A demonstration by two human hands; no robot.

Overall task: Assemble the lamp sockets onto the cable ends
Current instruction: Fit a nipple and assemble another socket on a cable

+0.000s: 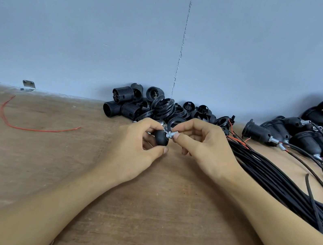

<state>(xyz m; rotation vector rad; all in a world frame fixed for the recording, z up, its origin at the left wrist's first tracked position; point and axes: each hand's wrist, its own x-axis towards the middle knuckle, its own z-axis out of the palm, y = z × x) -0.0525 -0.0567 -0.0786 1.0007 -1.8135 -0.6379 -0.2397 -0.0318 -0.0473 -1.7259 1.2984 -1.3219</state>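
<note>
**Socket cap held over a wooden bench, against a blue-grey wall**

A worn wooden bench top [42, 166] is seen running back to a plain blue-grey wall [87, 24], which is crossed by a rough vertical seam [183, 40]. A small metal bracket [28, 85] is fixed where wall and bench meet, and a loose red wire [27, 128] lies curved on the left. Loose socket parts [138, 103] are heaped against the wall. On the right, finished sockets [304, 133] are piled, with their black cables [275, 180] bundled across the bench.

At the centre, just above the bench, a black domed socket cap [161, 137] is gripped in the curled fingers and thumb of the left hand [134, 150]. The metal fitting [172, 135] at its end is pinched between thumb and forefinger of the right hand [206, 144].

A black ring [172, 123] shows just behind the fingertips; whether it is held cannot be told. The cap's left side is hidden by fingers. The cables and the finished pile are cut off at the right edge.
</note>
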